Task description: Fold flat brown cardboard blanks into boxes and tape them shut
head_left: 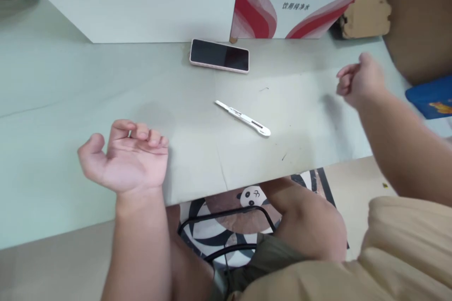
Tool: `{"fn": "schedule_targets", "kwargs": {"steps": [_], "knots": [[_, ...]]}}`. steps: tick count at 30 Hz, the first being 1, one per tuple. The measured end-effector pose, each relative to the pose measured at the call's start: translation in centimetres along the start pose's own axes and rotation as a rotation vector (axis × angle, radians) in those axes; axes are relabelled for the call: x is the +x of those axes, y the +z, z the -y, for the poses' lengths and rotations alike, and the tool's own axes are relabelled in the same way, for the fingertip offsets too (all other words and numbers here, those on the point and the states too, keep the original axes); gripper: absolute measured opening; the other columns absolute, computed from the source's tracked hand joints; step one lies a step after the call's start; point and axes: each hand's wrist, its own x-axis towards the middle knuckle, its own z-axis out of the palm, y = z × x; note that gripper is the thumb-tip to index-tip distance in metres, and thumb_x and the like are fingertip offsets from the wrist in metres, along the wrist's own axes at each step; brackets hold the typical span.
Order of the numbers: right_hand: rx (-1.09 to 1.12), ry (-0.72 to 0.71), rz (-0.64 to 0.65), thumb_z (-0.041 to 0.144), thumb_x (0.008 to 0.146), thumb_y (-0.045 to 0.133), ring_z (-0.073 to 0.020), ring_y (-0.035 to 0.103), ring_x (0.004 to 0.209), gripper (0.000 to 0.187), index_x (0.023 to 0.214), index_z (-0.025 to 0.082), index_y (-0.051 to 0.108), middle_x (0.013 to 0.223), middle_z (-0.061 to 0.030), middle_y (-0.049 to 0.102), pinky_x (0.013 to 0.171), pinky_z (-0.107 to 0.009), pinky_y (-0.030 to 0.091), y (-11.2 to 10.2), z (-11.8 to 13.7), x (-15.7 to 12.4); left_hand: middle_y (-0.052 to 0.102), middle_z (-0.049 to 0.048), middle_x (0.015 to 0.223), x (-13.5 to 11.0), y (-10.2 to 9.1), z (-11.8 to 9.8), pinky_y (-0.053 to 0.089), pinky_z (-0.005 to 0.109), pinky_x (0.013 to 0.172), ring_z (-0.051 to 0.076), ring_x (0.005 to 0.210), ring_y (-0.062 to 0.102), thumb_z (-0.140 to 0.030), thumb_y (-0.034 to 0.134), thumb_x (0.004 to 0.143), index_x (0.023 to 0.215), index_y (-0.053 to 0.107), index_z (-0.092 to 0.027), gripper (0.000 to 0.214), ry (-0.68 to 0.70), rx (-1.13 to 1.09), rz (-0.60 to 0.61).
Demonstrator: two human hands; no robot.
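My left hand (129, 160) is palm up over the left part of the table, its fingers loosely bent and apart, holding nothing. At the right, my right hand (362, 80) is held above the tabletop with its fingers loosely curled and the thumb apart; nothing shows in it. Between the two hands lies a slim white retractable knife (243, 120), slanting down to the right, untouched. Behind it a phone (219, 55) with a dark screen and pinkish edge lies flat, close to a white carton.
The large white carton (141, 0) with a red printed side stands at the table's back. Brown cardboard (367, 9) and a blue packet (432, 96) are at the right. Below the table's front edge (197, 193) are my legs, a black metal frame (226, 214) and a panda-patterned mat (250, 196).
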Motion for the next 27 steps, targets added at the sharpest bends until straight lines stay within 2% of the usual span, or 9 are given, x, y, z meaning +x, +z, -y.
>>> {"fn": "schedule_targets", "kwargs": {"steps": [2, 4, 8, 10, 12, 15, 21, 23, 27], "knots": [[0.125, 0.248, -0.183, 0.042, 0.100, 0.046, -0.0030, 0.026, 0.029, 0.049, 0.054, 0.024, 0.047, 0.034, 0.0071, 0.030, 0.037, -0.022, 0.015, 4.9, 1.9, -5.1, 0.044, -0.0036, 0.047, -0.3, -0.1, -0.1, 0.034, 0.024, 0.038, 0.009, 0.038, 0.040, -0.050, 0.040, 0.061, 0.053, 0.062, -0.021, 0.037, -0.004, -0.001, 0.019], [0.194, 0.348, -0.175, 0.026, 0.091, 0.064, -0.0029, 0.030, 0.035, 0.033, 0.062, 0.022, 0.049, 0.040, 0.0092, 0.034, 0.040, -0.020, 0.022, 9.2, 5.0, -10.5, 0.044, -0.0032, 0.047, -0.6, -0.2, -0.1, 0.034, 0.024, 0.038, 0.010, 0.038, 0.041, -0.050, 0.038, 0.064, 0.054, 0.063, -0.021, 0.039, -0.003, -0.002, 0.039], [0.296, 0.329, 0.252, 0.027, 0.087, 0.062, -0.0041, 0.034, 0.042, 0.032, 0.064, 0.022, 0.041, 0.049, 0.0089, 0.040, 0.041, -0.017, 0.028, 17.4, 11.1, -19.6, 0.044, -0.0029, 0.047, -1.3, -0.5, -0.2, 0.034, 0.025, 0.039, 0.011, 0.038, 0.042, -0.049, 0.033, 0.071, 0.055, 0.061, -0.021, 0.043, -0.001, -0.030, 0.052], [0.189, 0.330, 0.517, 0.026, 0.084, 0.060, -0.0067, 0.048, 0.052, 0.024, 0.065, 0.020, 0.048, 0.058, 0.0047, 0.051, 0.052, -0.020, 0.041, 22.1, 12.5, -22.3, 0.044, -0.0025, 0.048, -1.7, -0.7, -0.2, 0.033, 0.025, 0.039, 0.011, 0.038, 0.042, -0.049, 0.030, 0.075, 0.056, 0.059, -0.020, 0.045, -0.002, -0.048, 0.047], [-0.059, 0.325, 0.825, 0.022, 0.084, 0.055, -0.0127, 0.063, 0.063, 0.012, 0.088, 0.019, 0.066, 0.066, 0.0006, 0.066, 0.069, -0.028, 0.051, 26.9, 12.8, -23.8, 0.044, -0.0023, 0.048, -2.0, -0.9, -0.3, 0.033, 0.025, 0.039, 0.011, 0.038, 0.042, -0.049, 0.029, 0.078, 0.058, 0.058, -0.020, 0.045, -0.004, -0.059, 0.046], [-0.436, 0.235, 1.146, 0.033, 0.088, 0.050, -0.0301, 0.075, 0.089, 0.049, 0.135, 0.020, 0.059, 0.095, -0.0129, 0.077, 0.075, -0.041, 0.057, 32.7, 12.2, -25.3, 0.043, -0.0026, 0.049, -2.2, -1.2, -0.1, 0.032, 0.025, 0.040, 0.011, 0.038, 0.042, -0.049, 0.028, 0.080, 0.061, 0.057, -0.020, 0.045, -0.002, -0.069, 0.056], [-0.495, 0.146, 1.388, 0.045, 0.087, 0.049, -0.0369, 0.075, 0.103, 0.080, 0.159, 0.018, 0.027, 0.118, -0.0224, 0.073, 0.068, -0.045, 0.061, 37.5, 11.5, -27.4, 0.043, -0.0034, 0.049, -2.1, -1.5, 0.0, 0.031, 0.025, 0.041, 0.011, 0.039, 0.041, -0.049, 0.031, 0.078, 0.063, 0.056, -0.021, 0.041, -0.013, -0.073, 0.058], [-0.513, 0.138, 1.412, 0.044, 0.086, 0.050, -0.0367, 0.075, 0.102, 0.078, 0.157, 0.015, 0.032, 0.118, -0.0224, 0.073, 0.069, -0.046, 0.062, 37.9, 11.6, -27.5, 0.044, -0.0034, 0.048, -2.0, -1.6, -0.1, 0.029, 0.025, 0.042, 0.010, 0.038, 0.041, -0.050, 0.035, 0.077, 0.062, 0.056, -0.020, 0.039, -0.020, -0.089, 0.052], [-0.586, 0.106, 1.556, 0.040, 0.088, 0.051, -0.0361, 0.074, 0.106, 0.050, 0.127, 0.012, 0.065, 0.116, -0.0212, 0.074, 0.073, -0.047, 0.063, 37.9, 12.2, -27.6, 0.047, -0.0019, 0.049, -2.0, -1.8, -0.4, 0.030, 0.025, 0.043, 0.011, 0.038, 0.042, -0.050, 0.038, 0.077, 0.062, 0.057, -0.019, 0.040, -0.024, -0.111, 0.068]]}}
